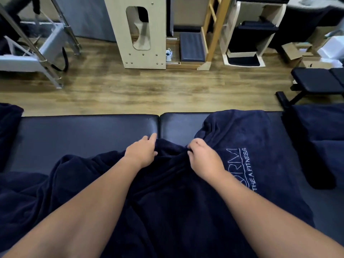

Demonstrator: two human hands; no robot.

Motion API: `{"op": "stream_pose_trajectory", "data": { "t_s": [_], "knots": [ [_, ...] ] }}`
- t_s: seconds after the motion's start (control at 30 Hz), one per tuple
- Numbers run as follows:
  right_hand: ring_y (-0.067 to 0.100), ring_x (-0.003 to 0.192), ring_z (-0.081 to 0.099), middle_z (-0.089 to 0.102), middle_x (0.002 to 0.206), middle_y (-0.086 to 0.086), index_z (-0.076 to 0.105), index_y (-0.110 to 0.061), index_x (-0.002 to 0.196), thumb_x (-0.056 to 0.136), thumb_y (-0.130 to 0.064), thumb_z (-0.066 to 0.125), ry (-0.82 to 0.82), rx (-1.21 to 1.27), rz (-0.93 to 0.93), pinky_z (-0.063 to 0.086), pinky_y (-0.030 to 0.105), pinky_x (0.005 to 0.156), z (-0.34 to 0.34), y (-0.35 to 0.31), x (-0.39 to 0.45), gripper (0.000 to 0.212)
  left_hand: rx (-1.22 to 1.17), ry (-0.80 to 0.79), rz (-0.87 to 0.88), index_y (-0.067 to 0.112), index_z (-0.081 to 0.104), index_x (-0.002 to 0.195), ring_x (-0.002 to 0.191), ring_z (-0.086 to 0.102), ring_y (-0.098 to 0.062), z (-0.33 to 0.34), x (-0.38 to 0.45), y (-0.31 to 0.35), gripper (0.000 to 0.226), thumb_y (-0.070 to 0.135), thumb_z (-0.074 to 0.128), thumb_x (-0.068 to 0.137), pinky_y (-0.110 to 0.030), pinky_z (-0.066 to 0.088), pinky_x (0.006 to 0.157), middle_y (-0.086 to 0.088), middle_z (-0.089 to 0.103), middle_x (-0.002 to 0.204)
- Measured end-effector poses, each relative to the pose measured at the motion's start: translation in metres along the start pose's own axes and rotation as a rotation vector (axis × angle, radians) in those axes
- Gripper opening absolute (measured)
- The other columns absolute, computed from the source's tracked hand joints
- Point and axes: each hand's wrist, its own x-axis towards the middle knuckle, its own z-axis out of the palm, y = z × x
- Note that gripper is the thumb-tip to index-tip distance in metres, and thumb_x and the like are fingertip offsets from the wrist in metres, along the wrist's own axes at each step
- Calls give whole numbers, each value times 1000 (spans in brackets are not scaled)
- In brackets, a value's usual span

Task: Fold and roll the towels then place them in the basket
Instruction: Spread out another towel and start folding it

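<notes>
A large navy towel [242, 138] with pale stitched lettering lies rumpled across the black padded bench [83, 133] in front of me. My left hand [142, 151] holds the towel's bunched far edge near the bench's middle seam, fingers curled over the cloth. My right hand [203, 157] pinches a fold of the same towel just to the right, knuckles up. Both forearms stretch over the towel. No basket is in sight.
More navy towels lie at the bench's right end [320, 138] and left end [9, 123]. Beyond the bench is wooden floor [149, 88], a pale wooden cabinet [141, 34], a metal frame [46, 53] at the left and a black workout bench [316, 81] at the right.
</notes>
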Motion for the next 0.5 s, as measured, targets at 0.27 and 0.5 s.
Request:
{"op": "stream_pose_trajectory", "data": {
  "t_s": [0.27, 0.5],
  "knots": [
    [32, 89, 58, 42, 122, 8, 51, -18, 124, 93, -6, 48, -414, -403, 88, 45, 40, 67, -21, -17, 64, 34, -53, -61, -165, 15, 60, 81, 58, 63, -23, -44, 12, -16, 12, 8, 52, 76, -32, 56, 57, -6, 66, 73],
    [37, 95, 62, 64, 111, 12, 50, -14, 108, 89, -4, 50, -179, -305, 128, 43, 37, 68, -38, -45, 109, 22, -202, 359, -300, 11, 46, 82, 78, 55, -39, -78, 18, -54, 9, 5, 51, 79, -38, 44, 61, -11, 54, 79]
  ]
}}
